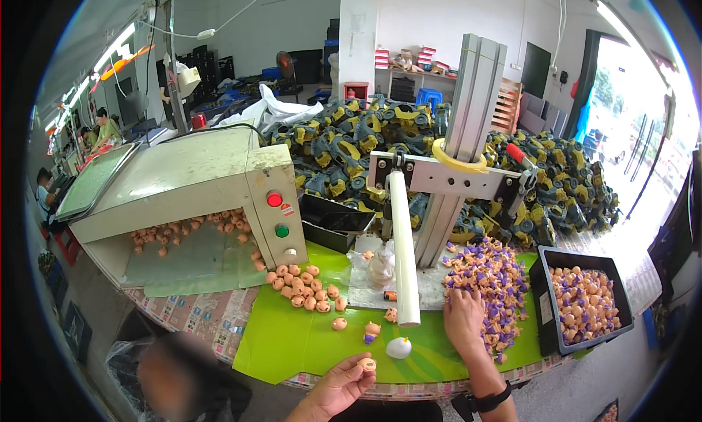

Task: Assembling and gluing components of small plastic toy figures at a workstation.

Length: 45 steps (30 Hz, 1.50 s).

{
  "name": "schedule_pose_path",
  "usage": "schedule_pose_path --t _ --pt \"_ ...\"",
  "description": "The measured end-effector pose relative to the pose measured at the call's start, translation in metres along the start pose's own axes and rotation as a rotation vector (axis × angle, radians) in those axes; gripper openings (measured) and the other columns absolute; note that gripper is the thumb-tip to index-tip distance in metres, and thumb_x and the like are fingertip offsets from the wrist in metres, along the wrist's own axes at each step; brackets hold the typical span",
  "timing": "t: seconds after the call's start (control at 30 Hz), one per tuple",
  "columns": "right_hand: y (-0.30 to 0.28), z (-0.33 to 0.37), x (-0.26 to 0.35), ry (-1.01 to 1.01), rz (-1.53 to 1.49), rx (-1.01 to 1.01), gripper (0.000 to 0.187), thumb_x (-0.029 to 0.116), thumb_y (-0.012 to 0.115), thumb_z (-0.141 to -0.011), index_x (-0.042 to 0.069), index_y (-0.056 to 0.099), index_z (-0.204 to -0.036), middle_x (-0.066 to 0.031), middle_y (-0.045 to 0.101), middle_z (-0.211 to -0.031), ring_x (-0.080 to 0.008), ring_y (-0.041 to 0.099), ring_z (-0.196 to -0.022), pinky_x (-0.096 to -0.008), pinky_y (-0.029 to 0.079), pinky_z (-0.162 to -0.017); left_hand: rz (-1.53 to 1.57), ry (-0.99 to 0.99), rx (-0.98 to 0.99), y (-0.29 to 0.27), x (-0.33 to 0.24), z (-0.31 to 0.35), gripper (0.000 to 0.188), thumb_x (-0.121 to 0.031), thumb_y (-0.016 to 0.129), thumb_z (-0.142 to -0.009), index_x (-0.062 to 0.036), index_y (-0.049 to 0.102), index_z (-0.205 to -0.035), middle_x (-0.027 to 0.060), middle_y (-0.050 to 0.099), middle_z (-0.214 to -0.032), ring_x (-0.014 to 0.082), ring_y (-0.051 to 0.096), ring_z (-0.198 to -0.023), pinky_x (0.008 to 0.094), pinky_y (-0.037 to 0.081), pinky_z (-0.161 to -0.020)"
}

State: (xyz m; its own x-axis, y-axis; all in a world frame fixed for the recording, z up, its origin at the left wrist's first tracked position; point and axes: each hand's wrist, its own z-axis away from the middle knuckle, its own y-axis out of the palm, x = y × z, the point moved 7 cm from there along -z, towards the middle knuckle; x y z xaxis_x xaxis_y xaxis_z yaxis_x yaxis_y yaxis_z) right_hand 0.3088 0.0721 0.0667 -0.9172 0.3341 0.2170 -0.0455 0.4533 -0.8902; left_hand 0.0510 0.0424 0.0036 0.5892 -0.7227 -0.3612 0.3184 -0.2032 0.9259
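Observation:
Between the thumb and fingers of my left hand point(344, 384) is a small peach doll head point(367, 364), its hollow side showing. My right hand point(465, 321) reaches to the left edge of a heap of small purple-and-peach doll bodies point(493, 287). Its fingers are curled at the heap, and what they pinch is hidden. On the green mat point(292, 345) between my hands stand an assembled doll point(372, 333) with a purple body and a round white piece point(398, 347). A loose doll head point(339, 324) lies left of that doll, near a cluster of more heads point(303, 284).
A beige machine point(183, 177) with red and green buttons holds many heads in its opening. A metal stand point(468, 122) with a white rod point(404, 254) hanging forward rises ahead of me. At right sits a black bin point(545, 305) of doll parts. Yellow-and-grey toy vehicles point(344, 148) pile up behind.

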Motion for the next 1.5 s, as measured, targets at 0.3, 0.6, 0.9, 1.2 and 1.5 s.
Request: schedule_pose_path --t 0.3,0.6,0.9,1.2,1.5 --pt "-0.040 0.073 0.034 0.104 -0.909 0.208 0.017 0.003 0.072 -0.072 0.003 0.065 -0.088 -0.0105 0.062 -0.081 -0.0211 0.063 -0.068 -0.0284 0.050 -0.063 -0.016 -0.119 -0.028 -0.014 0.017 0.000 0.033 -0.013 0.056 -0.091 -0.0046 0.051 -0.122 0.0031 0.057 -0.107 0.0114 0.057 -0.097 0.0262 0.050 -0.087" --pt "-0.065 0.109 0.086 -0.074 -0.890 0.305 0.023 0.004 0.073 -0.072 0.002 0.066 -0.094 -0.0090 0.066 -0.082 -0.0160 0.064 -0.070 -0.0263 0.050 -0.064 -0.164 -0.153 -0.007 -0.004 0.028 0.004 0.033 -0.015 0.055 -0.092 -0.0028 0.052 -0.122 0.0051 0.058 -0.111 0.0114 0.058 -0.096 0.0251 0.049 -0.087" --pt "-0.068 0.113 0.082 -0.158 -0.853 0.294 0.022 0.004 0.076 -0.068 0.004 0.069 -0.089 -0.0091 0.067 -0.080 -0.0181 0.066 -0.070 -0.0272 0.051 -0.063 -0.224 -0.190 -0.029 -0.001 0.035 0.007 0.028 -0.015 0.059 -0.090 -0.0026 0.058 -0.114 0.0028 0.060 -0.099 0.0085 0.057 -0.082 0.0218 0.049 -0.076" --pt "-0.057 0.102 0.074 -0.223 -0.984 0.305 0.021 0.001 0.077 -0.066 0.003 0.070 -0.086 -0.0079 0.067 -0.077 -0.0153 0.064 -0.068 -0.0251 0.049 -0.060 -0.137 -0.160 0.016 0.013 0.038 0.003 0.025 -0.019 0.063 -0.087 -0.0039 0.060 -0.107 0.0013 0.059 -0.092 0.0066 0.056 -0.078 0.0208 0.050 -0.073" --pt "-0.051 0.100 0.077 -0.171 -1.149 0.416 0.021 0.003 0.076 -0.070 0.003 0.070 -0.091 -0.0079 0.068 -0.083 -0.0164 0.066 -0.074 -0.0260 0.051 -0.066 -0.142 -0.132 0.067 0.022 0.034 0.004 0.025 -0.020 0.063 -0.087 -0.0044 0.057 -0.106 0.0020 0.057 -0.094 0.0083 0.057 -0.081 0.0227 0.051 -0.074"
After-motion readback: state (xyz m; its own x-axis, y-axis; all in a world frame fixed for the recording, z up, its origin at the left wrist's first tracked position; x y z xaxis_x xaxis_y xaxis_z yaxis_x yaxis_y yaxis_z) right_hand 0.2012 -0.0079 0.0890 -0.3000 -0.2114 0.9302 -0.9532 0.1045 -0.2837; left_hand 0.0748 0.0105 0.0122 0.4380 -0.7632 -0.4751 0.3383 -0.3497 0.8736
